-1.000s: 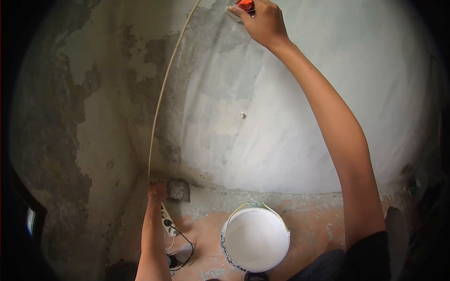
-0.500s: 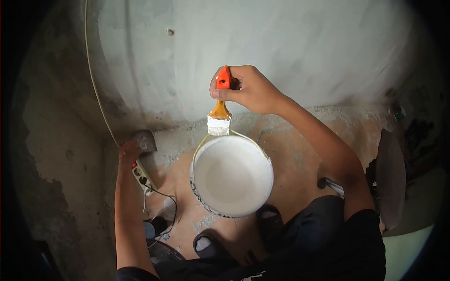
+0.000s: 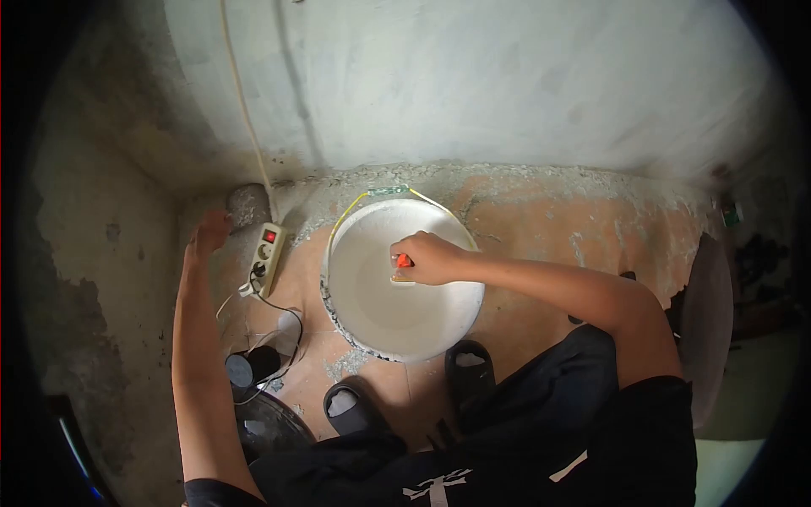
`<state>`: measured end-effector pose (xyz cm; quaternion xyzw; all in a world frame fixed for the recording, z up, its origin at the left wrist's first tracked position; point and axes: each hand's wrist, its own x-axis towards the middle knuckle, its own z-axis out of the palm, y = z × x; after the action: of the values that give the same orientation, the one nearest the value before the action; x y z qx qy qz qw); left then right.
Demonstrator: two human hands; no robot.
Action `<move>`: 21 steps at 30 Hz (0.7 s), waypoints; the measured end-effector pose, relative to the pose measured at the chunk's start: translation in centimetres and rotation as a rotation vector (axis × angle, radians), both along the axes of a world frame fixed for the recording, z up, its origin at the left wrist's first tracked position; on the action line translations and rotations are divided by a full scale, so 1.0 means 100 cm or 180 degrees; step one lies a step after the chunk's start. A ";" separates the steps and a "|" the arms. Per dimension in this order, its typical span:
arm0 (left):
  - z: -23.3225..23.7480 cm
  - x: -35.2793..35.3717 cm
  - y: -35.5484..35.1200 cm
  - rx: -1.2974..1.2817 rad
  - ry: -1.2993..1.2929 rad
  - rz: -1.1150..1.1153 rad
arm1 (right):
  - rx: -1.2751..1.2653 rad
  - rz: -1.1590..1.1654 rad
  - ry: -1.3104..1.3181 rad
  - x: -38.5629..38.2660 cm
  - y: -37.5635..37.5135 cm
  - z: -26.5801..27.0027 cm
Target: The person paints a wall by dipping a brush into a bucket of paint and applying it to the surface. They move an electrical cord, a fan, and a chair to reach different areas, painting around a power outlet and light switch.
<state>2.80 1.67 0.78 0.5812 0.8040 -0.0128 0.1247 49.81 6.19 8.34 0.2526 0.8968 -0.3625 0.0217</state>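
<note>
My right hand [image 3: 429,258] is closed round the handle of a paintbrush [image 3: 405,261], over the inside of a white bucket [image 3: 467,313]. Only the brush's orange end and a pale sliver below the fingers show. Whitish paint [image 3: 380,308] lies in the bucket, and its yellow wire handle stands up at the back rim. At the left, my left hand [image 3: 209,233] is near a grey block [image 3: 247,205] on the floor; its fingers are too dim to make out.
A power strip [image 3: 267,253] with a red switch and plugged-in cables lies left of the bucket. Near it are a dark cylinder [image 3: 252,367] and a black round object [image 3: 269,425]. My sandalled feet are below the bucket. A plastered wall [image 3: 507,84] rises behind.
My right hand has lowered the brush from in front of the wall to inside the bucket. The view has tilted down, showing more floor. My left hand has shifted slightly left and up in view.
</note>
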 end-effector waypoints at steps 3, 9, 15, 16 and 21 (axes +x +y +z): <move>0.003 0.013 0.005 -0.0508 0.0076 -0.0158 | -0.0171 -0.0068 0.0071 0.007 -0.010 -0.024; -0.010 0.031 0.021 -0.2097 -0.0831 0.0363 | -0.0249 0.0147 -0.0007 0.012 -0.016 -0.038; -0.031 0.055 0.025 -0.0888 -0.0652 -0.0624 | -0.0364 0.0060 0.0038 0.011 -0.008 -0.036; -0.035 0.061 0.027 -0.0596 -0.0970 -0.0662 | -0.0360 0.0045 0.0044 0.009 -0.007 -0.035; -0.043 0.077 0.026 -0.0364 -0.1037 -0.0497 | -0.0313 0.0079 0.0054 0.001 -0.005 -0.034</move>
<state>10.50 4.27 -3.56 0.6281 0.7237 0.0262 0.2847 49.91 5.65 4.94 0.2369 0.8812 -0.4079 0.0310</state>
